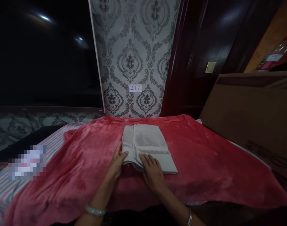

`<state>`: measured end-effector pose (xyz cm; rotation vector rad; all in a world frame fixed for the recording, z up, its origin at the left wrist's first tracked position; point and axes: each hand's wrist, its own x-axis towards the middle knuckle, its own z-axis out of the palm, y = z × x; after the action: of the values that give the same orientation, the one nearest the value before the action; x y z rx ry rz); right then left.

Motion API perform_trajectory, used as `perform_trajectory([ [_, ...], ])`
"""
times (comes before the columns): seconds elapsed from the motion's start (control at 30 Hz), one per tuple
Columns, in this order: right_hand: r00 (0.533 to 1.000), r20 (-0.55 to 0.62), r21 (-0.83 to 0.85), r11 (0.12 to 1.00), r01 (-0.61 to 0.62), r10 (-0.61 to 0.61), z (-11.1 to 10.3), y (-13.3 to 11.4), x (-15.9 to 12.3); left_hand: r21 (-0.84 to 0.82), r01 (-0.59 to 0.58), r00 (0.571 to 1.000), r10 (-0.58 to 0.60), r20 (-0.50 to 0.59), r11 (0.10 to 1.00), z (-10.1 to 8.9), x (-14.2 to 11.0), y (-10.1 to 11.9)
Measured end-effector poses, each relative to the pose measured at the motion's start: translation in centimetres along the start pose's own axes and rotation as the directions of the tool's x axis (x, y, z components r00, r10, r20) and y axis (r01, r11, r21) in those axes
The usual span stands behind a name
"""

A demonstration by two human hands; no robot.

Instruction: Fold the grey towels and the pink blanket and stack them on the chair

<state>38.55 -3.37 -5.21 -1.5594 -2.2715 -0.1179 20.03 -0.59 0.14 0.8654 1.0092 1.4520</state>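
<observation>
A folded grey-white towel (150, 144) lies on a red plush blanket (204, 157) that covers the surface in front of me. My left hand (117, 163) rests at the towel's near left edge, its thumb over the folded layers and the fingers at the side. My right hand (152, 171) lies flat on the towel's near edge, fingers stretched out and slightly apart. A bracelet sits on each wrist. Neither hand lifts the towel.
A striped sheet (51, 141) shows under the blanket at the left. A large cardboard box (251, 116) leans at the right. Behind are patterned wallpaper with a "277" label (135, 88), a dark wooden door (204, 56) and a dark screen (44, 53).
</observation>
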Motion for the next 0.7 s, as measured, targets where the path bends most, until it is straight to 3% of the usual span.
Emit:
perform_trajectory([
  [0.2, 1.0, -0.005, 0.0, 1.0, -0.011, 0.011, 0.5, 0.1, 1.0, -0.114, 0.006, 0.997, -0.014, -0.072, 0.993, -0.2, -0.4, -0.5],
  [0.33, 1.0, -0.017, -0.025, 1.0, -0.002, 0.001, 0.2, -0.6, 1.5, -0.144, -0.05, 0.998, 0.044, -0.044, 0.988, -0.1, -0.7, -1.2],
  [0.47, 1.0, 0.022, 0.007, 1.0, -0.013, 0.013, -2.3, -0.2, 2.5, -0.104, -0.113, 0.994, 0.113, -0.012, 0.988, -0.6, -0.7, -1.9],
  [0.53, 1.0, 0.003, 0.027, 1.0, 0.001, -0.002, -4.3, 0.6, 3.0, 0.034, -0.18, 0.984, 0.18, -0.01, 0.983, -1.7, -0.3, -2.1],
  [0.6, 0.999, -0.038, 0.047, 0.998, 0.029, -0.027, -6.4, 1.7, 3.3, 0.3, -0.306, 0.948, 0.317, 0.012, 0.904, -3.2, 0.5, -2.3],
  [0.7, 0.99, -0.093, 0.127, 0.984, 0.122, -0.111, -9.8, 3.8, 2.7, 0.692, -0.456, 0.854, 0.493, 0.165, 0.559, -5.0, 2.1, -2.5],
])
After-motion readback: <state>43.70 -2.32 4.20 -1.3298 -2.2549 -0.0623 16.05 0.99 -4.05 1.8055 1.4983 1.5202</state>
